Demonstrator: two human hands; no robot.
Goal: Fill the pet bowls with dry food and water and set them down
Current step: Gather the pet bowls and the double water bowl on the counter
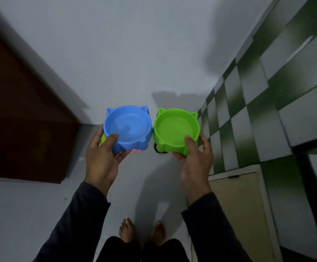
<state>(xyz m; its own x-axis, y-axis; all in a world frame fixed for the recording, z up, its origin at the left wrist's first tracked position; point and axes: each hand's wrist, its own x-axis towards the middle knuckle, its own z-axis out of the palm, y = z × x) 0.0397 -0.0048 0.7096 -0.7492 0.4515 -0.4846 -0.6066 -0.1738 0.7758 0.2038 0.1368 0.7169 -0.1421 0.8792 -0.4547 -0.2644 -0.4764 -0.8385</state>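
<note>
The left hand (pixel 101 154) grips a blue cat-eared bowl (pixel 128 127), thumb hooked over the near rim, and the right hand (pixel 195 157) holds a green bowl (pixel 176 128) the same way. Both bowls are up in the air side by side, pretty much touching, above the pale floor (pixel 40 214). Both look empty.

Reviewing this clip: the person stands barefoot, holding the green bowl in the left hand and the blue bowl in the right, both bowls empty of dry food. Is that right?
Not quite: the colours are swapped. The head view shows the left hand gripping the blue bowl and the right hand gripping the green bowl. The rest holds: the person is barefoot and neither bowl holds dry food.
</note>
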